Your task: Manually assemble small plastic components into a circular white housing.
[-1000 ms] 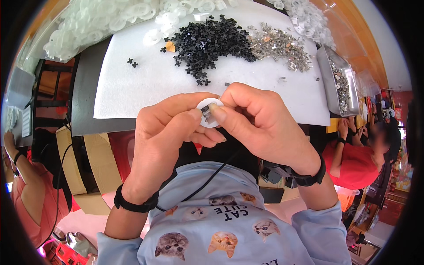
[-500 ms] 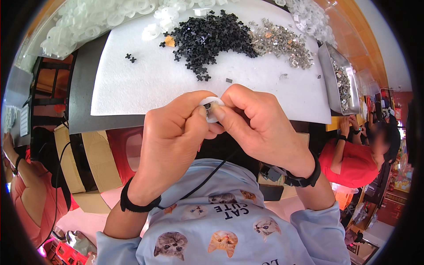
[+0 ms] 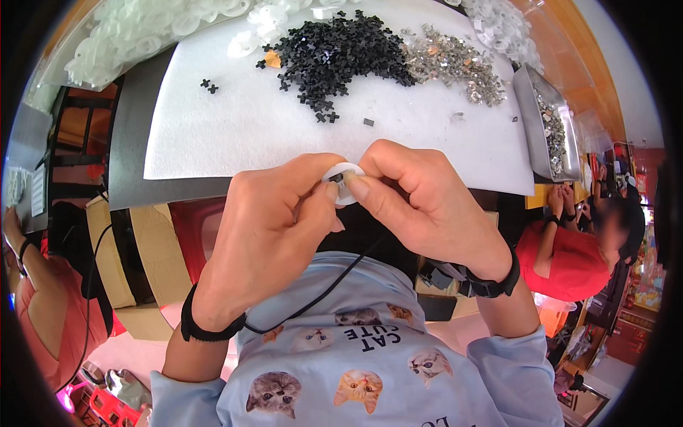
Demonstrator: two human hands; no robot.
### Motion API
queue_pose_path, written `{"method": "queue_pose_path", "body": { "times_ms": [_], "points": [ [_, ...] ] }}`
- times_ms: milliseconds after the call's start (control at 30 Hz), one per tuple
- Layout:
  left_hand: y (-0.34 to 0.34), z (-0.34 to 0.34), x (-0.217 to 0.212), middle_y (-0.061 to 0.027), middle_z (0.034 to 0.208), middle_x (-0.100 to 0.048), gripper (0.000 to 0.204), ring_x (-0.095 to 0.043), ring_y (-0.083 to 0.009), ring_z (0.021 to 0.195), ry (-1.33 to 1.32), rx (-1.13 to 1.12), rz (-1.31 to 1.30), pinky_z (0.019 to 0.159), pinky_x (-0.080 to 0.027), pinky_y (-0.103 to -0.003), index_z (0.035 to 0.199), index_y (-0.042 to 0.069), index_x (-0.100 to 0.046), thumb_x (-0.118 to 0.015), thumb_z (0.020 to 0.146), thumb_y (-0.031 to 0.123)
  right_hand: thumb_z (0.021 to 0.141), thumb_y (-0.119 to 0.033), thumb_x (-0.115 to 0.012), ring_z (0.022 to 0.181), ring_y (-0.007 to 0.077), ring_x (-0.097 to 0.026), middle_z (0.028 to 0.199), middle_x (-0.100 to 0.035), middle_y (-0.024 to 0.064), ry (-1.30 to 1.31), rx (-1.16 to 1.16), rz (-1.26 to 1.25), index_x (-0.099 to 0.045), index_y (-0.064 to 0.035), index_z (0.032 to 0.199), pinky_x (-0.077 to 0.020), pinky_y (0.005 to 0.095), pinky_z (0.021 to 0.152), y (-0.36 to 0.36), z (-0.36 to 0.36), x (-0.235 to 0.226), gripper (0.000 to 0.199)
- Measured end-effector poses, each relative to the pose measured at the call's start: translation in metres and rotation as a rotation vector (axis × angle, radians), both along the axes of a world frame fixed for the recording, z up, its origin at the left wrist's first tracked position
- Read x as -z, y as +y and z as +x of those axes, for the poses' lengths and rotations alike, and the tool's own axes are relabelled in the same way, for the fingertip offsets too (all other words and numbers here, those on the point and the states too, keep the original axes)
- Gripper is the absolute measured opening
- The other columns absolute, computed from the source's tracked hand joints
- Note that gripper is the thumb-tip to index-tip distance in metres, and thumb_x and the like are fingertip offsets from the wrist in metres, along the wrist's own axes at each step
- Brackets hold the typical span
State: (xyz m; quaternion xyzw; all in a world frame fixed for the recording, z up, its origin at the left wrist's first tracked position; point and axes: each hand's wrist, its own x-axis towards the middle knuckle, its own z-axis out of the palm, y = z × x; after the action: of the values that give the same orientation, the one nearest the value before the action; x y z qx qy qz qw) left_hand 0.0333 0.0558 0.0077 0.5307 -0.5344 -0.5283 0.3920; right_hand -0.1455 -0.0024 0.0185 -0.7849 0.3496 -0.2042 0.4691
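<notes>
Between my two hands, just off the near edge of the white foam sheet (image 3: 213,135), is a small round white plastic part (image 3: 346,168) with something dark inside it. My left hand (image 3: 274,217) pinches its left side between thumb and finger. Opposite, my right hand (image 3: 427,203) grips the part too, with the thumb pressing into its middle. The right thumb covers much of the inside, so the small dark piece there cannot be made out fully. Beyond my hands lie a heap of black cross-shaped pieces (image 3: 334,60) and a pile of small metal clips (image 3: 459,64).
Bags of translucent white round parts (image 3: 135,39) line the far left. A metal tray (image 3: 542,128) of small metal pieces stands at the right. Several stray pieces lie on the foam. A person in red (image 3: 569,260) works at the right; another person's arm (image 3: 46,292) shows at the left.
Both hands have shifted slightly, and the round part has tilted a little. My left wrist has moved a bit left and down. The grip stays on the part.
</notes>
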Motion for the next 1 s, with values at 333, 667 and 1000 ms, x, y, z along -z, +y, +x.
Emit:
{"method": "queue_pose_path", "body": {
  "times_ms": [333, 667, 1000],
  "points": [
    [-0.001, 0.008, 0.0, -0.0075, 0.081, -0.067, 0.025, -0.064, -0.0098, 0.067, 0.11, 0.005, 0.081, 0.061, -0.051, -0.02, 0.107, -0.006, -0.065, -0.049, 0.088, -0.003, 0.09, -0.011, -0.055, 0.047, 0.025, -0.052, 0.055, -0.054, 0.011, 0.018, -0.105, -0.105, -0.047, -0.0015, 0.073, -0.0392, 0.0341, 0.045, -0.002, 0.0, 0.004, 0.02],
    [0.0, 0.0, 0.004, -0.0068, 0.08, -0.068, 0.022, -0.064, -0.0092, 0.067, 0.253, -0.061, 0.079, 0.061, -0.051, -0.02, 0.105, -0.006, -0.066, -0.052, 0.09, 0.0, 0.089, -0.011, -0.054, 0.053, 0.0322, -0.053, 0.057, -0.052, 0.0129, 0.053, -0.104, -0.094, -0.048, -0.0011, 0.076, -0.0396, 0.0385, 0.048, -0.004, -0.001, -0.001, 0.018],
    [-0.004, -0.012, 0.005, -0.005, 0.079, -0.065, 0.022, -0.061, -0.0064, 0.065, 0.233, -0.107, 0.053, 0.059, -0.051, -0.02, 0.105, -0.003, -0.066, -0.051, 0.091, 0.004, 0.089, -0.012, -0.055, 0.054, 0.034, -0.05, 0.059, -0.048, 0.0157, 0.08, -0.102, -0.189, -0.046, -0.0005, 0.077, -0.0388, 0.0396, 0.05, -0.01, -0.009, -0.001, 0.019]
  ]
}}
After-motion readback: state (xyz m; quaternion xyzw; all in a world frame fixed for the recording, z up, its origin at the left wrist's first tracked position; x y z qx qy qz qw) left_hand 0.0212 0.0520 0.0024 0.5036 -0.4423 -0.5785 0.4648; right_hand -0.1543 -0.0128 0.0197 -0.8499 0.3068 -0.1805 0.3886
